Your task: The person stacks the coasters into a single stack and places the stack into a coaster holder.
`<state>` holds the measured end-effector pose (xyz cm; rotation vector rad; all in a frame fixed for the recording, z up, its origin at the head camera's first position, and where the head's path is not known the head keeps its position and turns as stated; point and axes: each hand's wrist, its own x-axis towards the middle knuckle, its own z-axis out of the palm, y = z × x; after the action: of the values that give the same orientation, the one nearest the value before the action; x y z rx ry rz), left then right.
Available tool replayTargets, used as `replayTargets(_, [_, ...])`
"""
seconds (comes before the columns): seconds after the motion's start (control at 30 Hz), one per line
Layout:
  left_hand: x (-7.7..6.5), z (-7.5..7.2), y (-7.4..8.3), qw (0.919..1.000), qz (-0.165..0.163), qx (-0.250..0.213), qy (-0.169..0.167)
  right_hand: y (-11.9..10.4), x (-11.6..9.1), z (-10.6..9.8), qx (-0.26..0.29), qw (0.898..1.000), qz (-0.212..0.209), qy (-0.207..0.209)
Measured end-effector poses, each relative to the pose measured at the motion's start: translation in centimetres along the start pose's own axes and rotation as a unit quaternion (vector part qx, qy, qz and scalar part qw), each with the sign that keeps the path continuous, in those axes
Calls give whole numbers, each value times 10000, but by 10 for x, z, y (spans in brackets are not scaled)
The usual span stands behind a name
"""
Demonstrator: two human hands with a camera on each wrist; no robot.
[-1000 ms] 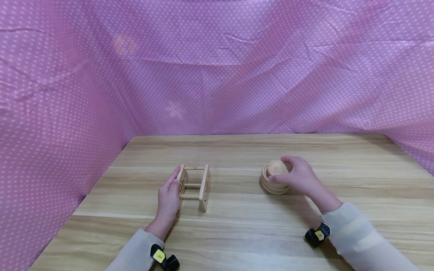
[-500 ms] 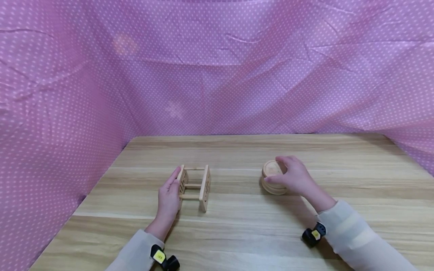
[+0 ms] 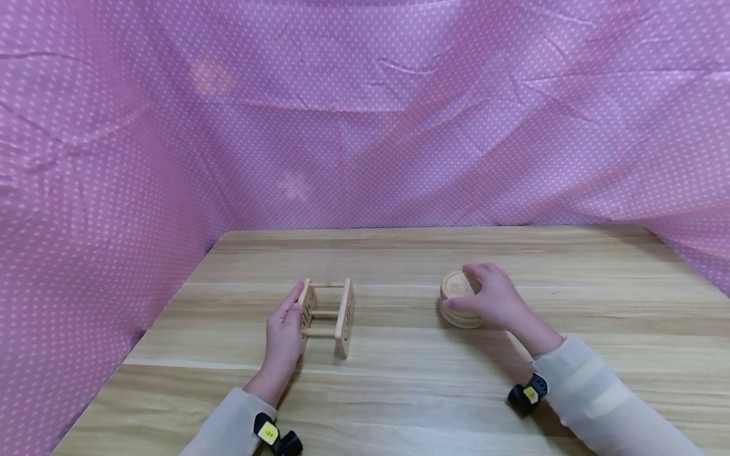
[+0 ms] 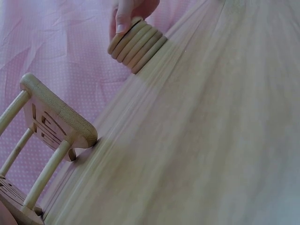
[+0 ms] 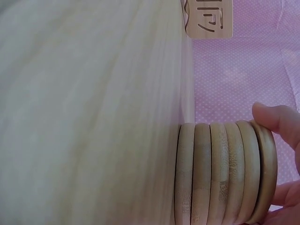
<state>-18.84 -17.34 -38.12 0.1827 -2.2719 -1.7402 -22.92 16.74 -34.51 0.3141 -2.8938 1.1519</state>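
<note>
My right hand [image 3: 495,303] pinches the topmost disc of a stack of round wooden coasters [image 3: 459,288] on the table. The right wrist view shows several coasters [image 5: 225,173] closely stacked, with the thumb and a finger at the rim of the top one. On the left, my left hand [image 3: 283,337] lies along the outer side of a wooden coaster rack [image 3: 345,316], its visible fingers fairly straight against the panel. The rack has two cut-out side panels joined by dowels [image 4: 47,173]. Some left fingers are hidden.
The rack and the stack stand apart on a light wood-grain table [image 3: 399,380]. A pink polka-dot cloth [image 3: 365,126] hangs around the back and sides. Small black cameras [image 3: 527,396] are strapped to both wrists.
My right hand has shifted slightly left, bringing the top coaster from off-centre to roughly in line with the stack. The left hand and the rack have stayed still.
</note>
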Motion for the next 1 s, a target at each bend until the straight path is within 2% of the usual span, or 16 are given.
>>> replayTargets(0.27, [3,-3,2,9994,22,-277,-205,1,1,2,15,10000,-38,-40])
replayTargets(0.67, [3,-8,6,9982,133,-120,-564,5,-3,-8,15,9999,-45,137])
replayTargets(0.77, [2,-12,10,9968,475,146,-622,5,-5,-11,7,10000,1,80])
replayTargets(0.87, [5,-15,17,9915,1072,555,-476,5,-6,-16,-33,10000,37,-36])
replayTargets(1.0, [6,-9,39,9729,1972,1205,-26,4,-8,-22,-91,9997,85,-222])
